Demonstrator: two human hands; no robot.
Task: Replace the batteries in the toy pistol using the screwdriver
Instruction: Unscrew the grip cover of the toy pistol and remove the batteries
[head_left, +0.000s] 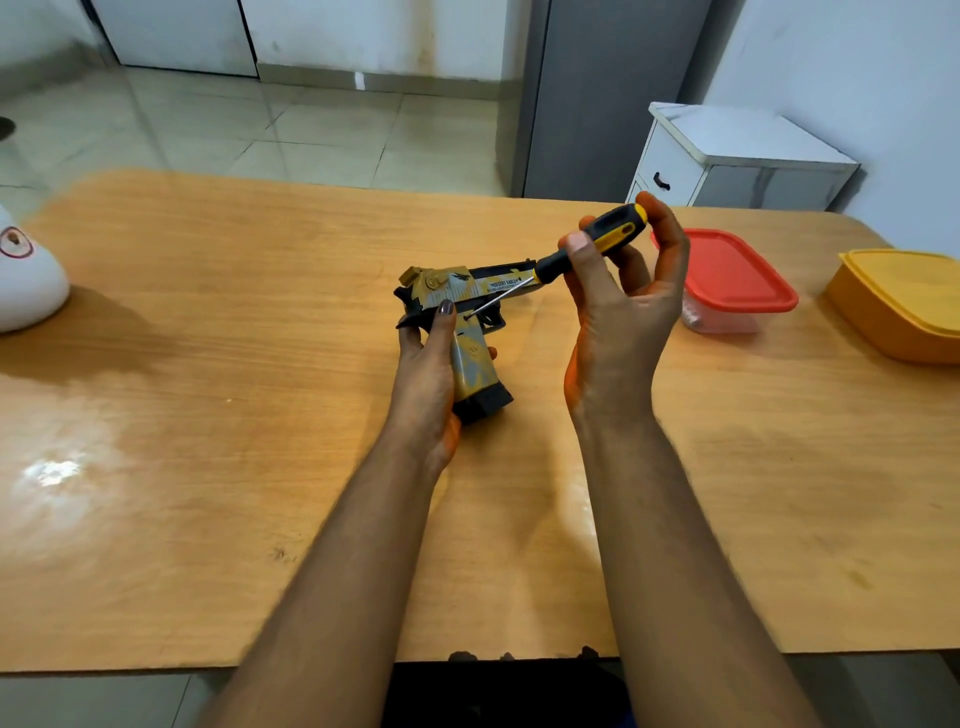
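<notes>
Head view: left hand (423, 364) grips toy pistol (457, 306) by its handle, just above wooden table (208, 364). Right hand (618, 312) pinches screwdriver (592, 244) handle, tip touching pistol side near the trigger

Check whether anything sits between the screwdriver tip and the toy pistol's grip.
Nothing visible does. The screwdriver, held in the right hand, has its tip on the toy pistol; the left hand thumb lies just beside it.

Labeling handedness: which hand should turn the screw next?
Right: it already grips the screwdriver, tip on the pistol. Left holds the pistol's grip steady.
</notes>
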